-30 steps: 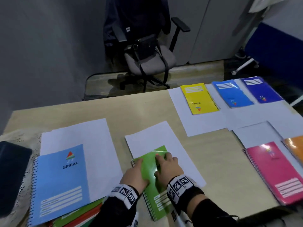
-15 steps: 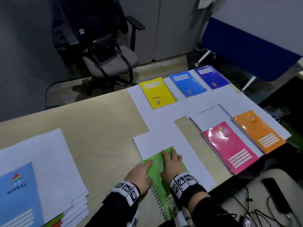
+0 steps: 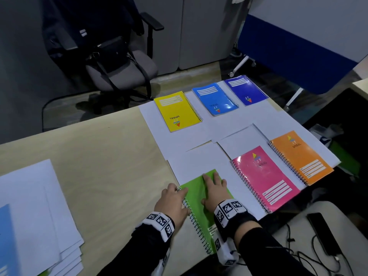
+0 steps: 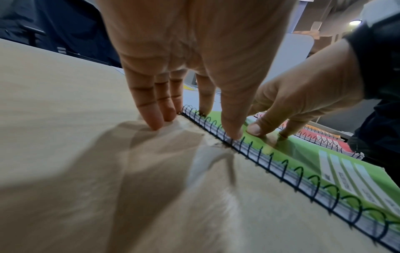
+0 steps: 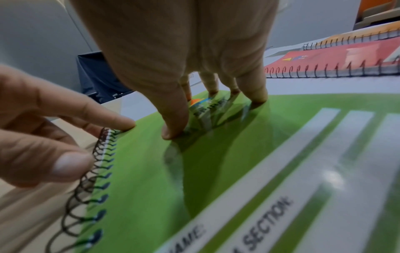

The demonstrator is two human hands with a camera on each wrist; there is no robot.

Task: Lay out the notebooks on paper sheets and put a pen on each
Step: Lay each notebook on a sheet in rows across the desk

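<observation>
Right hand: fingers straight, a little spread, pressing flat on the green notebook cover. Left hand: fingers straight, tips on the bench against the spiral binding; gripping nothing. Notebook lies only partly on its paper sheet, near end overhanging. Step: seating this notebook. Next, likely: slide it forward, squaring it beside the pink notebook. No pens visible.

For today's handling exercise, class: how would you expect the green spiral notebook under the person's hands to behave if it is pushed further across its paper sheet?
The green notebook lies flat, so it would probably slide, not tip or roll. Its glossy cover looks slippery, so the right hand may skid on it. The loose paper sheet beneath might shift or wrinkle along with it.
</observation>
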